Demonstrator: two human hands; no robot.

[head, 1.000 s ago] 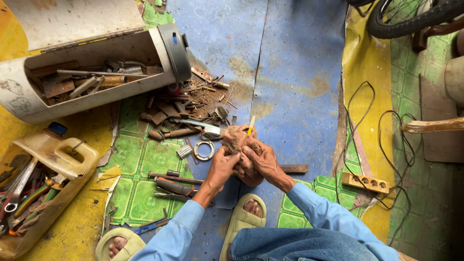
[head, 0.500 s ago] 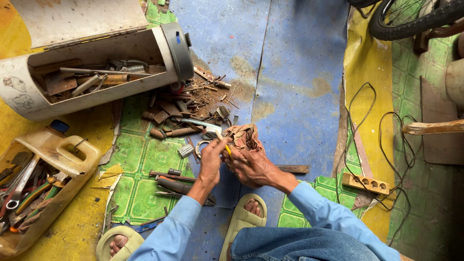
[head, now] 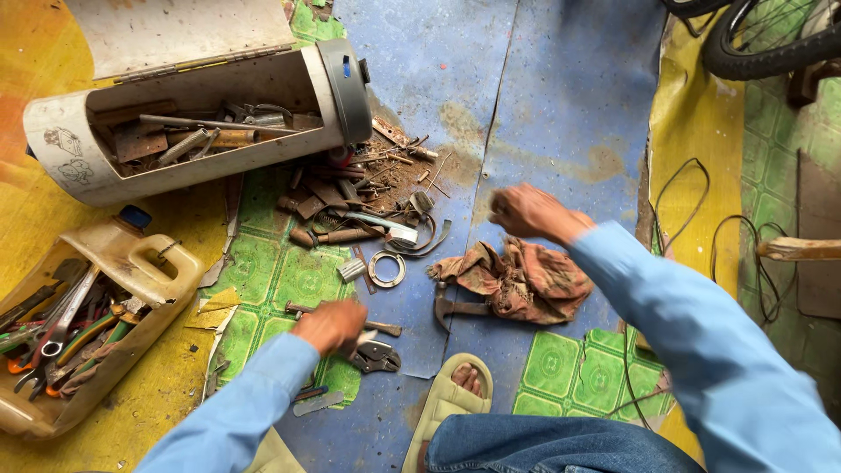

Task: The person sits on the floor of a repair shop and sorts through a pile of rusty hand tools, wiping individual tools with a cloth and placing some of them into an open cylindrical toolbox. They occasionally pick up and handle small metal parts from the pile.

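My left hand [head: 331, 324] reaches down to the floor and lies over a thin rusty rod-like tool [head: 385, 329], just beside dark pliers [head: 377, 357]. Its fingers are curled, but I cannot see whether they grip anything. My right hand [head: 526, 213] is blurred and raised above the blue floor mat, its fingers closed with nothing visible in them. A dirty reddish-brown rag [head: 517, 278] lies crumpled on the mat just below the right hand, apart from it.
A cut-open white cylinder [head: 70, 158] holds scrap metal. A cut yellowish jug [head: 149, 263] holds wrenches and pliers. Rusty scraps [head: 359, 197] and a metal ring [head: 385, 269] lie between them. My sandalled foot [head: 451, 403], black cables [head: 692, 219] and a bicycle wheel [head: 771, 48] are nearby.
Both hands were together on the rag at the middle. The rag now lies on the floor, the left hand has dropped to the tools at lower left, and the right hand has lifted away.
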